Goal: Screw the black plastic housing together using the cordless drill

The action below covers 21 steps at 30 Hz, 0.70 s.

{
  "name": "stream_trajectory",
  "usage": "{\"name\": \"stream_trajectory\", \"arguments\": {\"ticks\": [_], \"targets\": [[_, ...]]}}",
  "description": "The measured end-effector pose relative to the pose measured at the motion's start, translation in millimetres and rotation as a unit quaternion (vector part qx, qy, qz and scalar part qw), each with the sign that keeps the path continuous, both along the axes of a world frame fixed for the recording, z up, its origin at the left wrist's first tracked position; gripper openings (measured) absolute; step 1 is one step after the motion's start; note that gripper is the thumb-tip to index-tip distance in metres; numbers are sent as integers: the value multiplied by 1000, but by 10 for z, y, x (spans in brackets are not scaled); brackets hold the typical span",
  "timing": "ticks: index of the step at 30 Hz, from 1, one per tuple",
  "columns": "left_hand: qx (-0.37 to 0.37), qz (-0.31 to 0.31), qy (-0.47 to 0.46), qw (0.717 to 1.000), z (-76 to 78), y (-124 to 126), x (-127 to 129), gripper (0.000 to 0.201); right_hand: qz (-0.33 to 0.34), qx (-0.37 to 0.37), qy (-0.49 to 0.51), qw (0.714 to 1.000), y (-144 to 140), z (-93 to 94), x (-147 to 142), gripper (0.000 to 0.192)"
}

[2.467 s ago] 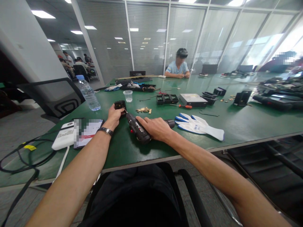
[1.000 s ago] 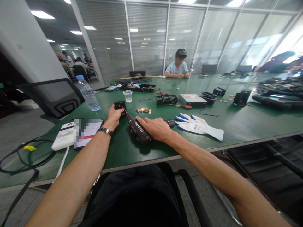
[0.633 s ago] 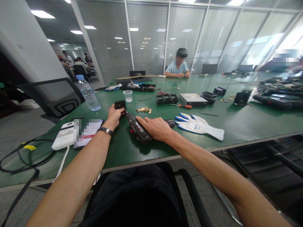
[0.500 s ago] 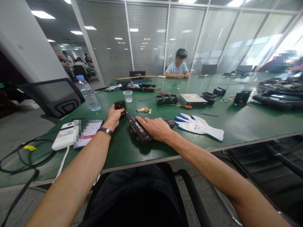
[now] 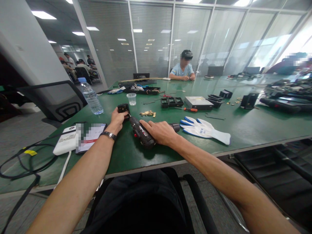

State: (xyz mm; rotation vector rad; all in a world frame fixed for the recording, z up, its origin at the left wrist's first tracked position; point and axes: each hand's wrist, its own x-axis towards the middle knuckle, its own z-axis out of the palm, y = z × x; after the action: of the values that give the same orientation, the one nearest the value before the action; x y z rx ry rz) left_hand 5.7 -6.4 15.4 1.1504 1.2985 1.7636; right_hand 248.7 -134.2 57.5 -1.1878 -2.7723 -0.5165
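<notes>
My left hand (image 5: 117,119) grips a small black plastic block (image 5: 123,108) on its near left side. A black cordless screwdriver (image 5: 143,135) with a red button lies in my right hand (image 5: 162,131), the fingers wrapped over its body. Its bit points at the block, close to my left fingertips; whether the tip sits in a screw is too small to tell. Just right of the block lies a pile of small brass-coloured metal parts (image 5: 148,113). A white glove with blue edges (image 5: 204,130) rests to the right of my right hand.
A water bottle (image 5: 90,97), a clear plastic cup (image 5: 132,99), a phone (image 5: 91,138) and a white power bank (image 5: 65,140) stand or lie leftward. Black open frames (image 5: 172,102), a grey metal-topped box (image 5: 198,102) and an orange-handled screwdriver (image 5: 192,110) lie beyond. Someone sits across the table.
</notes>
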Motion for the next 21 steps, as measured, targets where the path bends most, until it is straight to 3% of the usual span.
{"name": "stream_trajectory", "arguments": {"ticks": [21], "targets": [[1, 0, 3, 1000, -13, 18, -13, 34, -3, -11, 3, 1000, -31, 25, 1, 70]]}}
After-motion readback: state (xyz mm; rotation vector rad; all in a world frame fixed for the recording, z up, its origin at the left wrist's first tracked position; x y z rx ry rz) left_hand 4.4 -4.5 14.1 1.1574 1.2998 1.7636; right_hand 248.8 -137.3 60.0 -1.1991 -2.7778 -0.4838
